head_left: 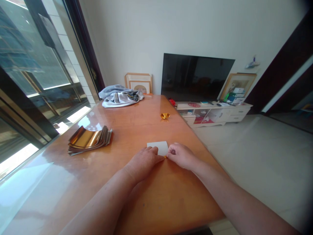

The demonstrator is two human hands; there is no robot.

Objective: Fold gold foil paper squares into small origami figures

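A small sheet of foil paper lies on the table with its pale side up. A narrow gold strip shows at its near edge, between my hands. My left hand is on the sheet's left and near side, fingers curled over it and thumb at the near edge. At the near right corner, my right hand pinches the edge between thumb and bent fingers. Farther up the table sits a folded gold paper ingot. To the left lies a stack of curved gold foil sheets.
The glossy wooden table has its right edge beside my right forearm. Bundled grey cloth rests at the far end. Beyond stand a television and a low white cabinet. Glass doors are on the left.
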